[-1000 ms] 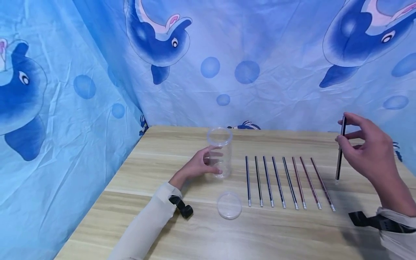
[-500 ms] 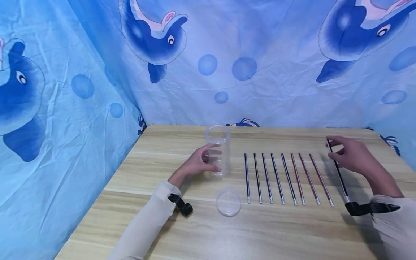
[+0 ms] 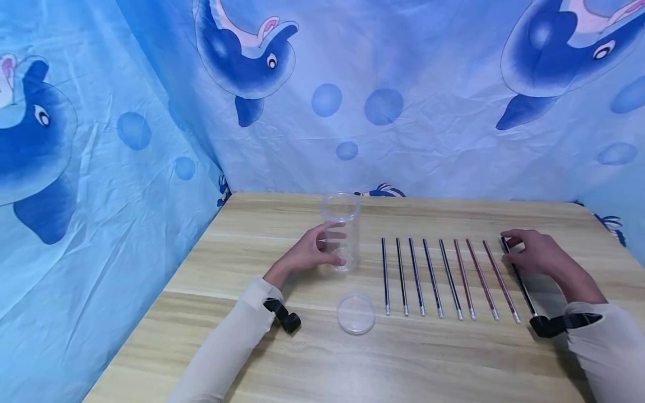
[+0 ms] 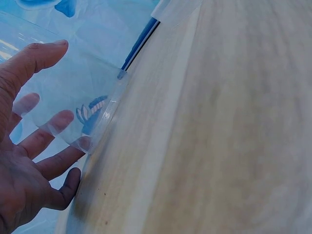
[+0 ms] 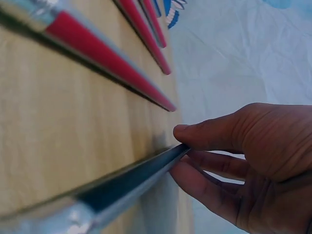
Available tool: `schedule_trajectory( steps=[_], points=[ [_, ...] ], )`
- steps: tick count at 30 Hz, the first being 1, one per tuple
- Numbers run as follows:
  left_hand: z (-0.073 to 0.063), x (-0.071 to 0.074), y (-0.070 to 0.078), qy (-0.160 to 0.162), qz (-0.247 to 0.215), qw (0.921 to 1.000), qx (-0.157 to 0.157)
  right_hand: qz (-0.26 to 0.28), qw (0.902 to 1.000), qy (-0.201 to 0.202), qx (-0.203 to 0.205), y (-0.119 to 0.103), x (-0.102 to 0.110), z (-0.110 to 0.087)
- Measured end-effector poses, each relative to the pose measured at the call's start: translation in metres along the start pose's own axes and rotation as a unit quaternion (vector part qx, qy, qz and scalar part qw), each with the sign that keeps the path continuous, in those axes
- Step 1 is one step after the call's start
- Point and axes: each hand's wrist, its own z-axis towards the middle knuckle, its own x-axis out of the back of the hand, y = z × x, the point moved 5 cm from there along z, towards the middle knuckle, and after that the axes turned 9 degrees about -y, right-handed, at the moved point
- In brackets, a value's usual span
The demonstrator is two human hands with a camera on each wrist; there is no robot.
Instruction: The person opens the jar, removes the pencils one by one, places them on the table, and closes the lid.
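My left hand (image 3: 308, 252) holds the clear plastic jar (image 3: 351, 238), which stands upright and open-topped on the table. In the left wrist view the thumb and fingers (image 4: 36, 57) go round the jar's see-through wall (image 4: 105, 105). The round clear lid (image 3: 355, 314) lies flat in front of the jar. At the right, my right hand (image 3: 536, 253) pinches a black pencil (image 3: 521, 285) near its far end. That pencil lies low along the table, its eraser end toward me, as the right wrist view shows close up. Beside it, several dark and red pencils (image 3: 445, 280) lie in a row.
The wooden table (image 3: 433, 364) ends at a blue curtain (image 3: 428, 151) with dolphin prints behind and to the left. Each wrist carries a small black camera on a strap (image 3: 287, 319). The jar stands just left of the pencil row.
My right hand has come down and left, bringing the black pencil from upright in the air to lying beside the row. My left hand and the jar stay put.
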Motion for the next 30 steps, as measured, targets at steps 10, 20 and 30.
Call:
schedule_trajectory(
  steps=[10,20,30],
  points=[
    [0.0038,-0.0037,-0.0029,-0.012,-0.024,0.9995,0.014,-0.013,0.9998,0.000,0.012,0.0046,-0.0094,-0.0017],
    [-0.0001,-0.0017,0.0009,0.000,-0.005,0.9999,0.012,-0.017,0.9997,0.002,0.018,0.0034,-0.0106,0.0032],
    [0.0020,0.0017,-0.0007,-0.001,0.004,0.9999,0.012,-0.010,0.9999,-0.001,0.012,0.0013,-0.0086,0.0035]
  ],
)
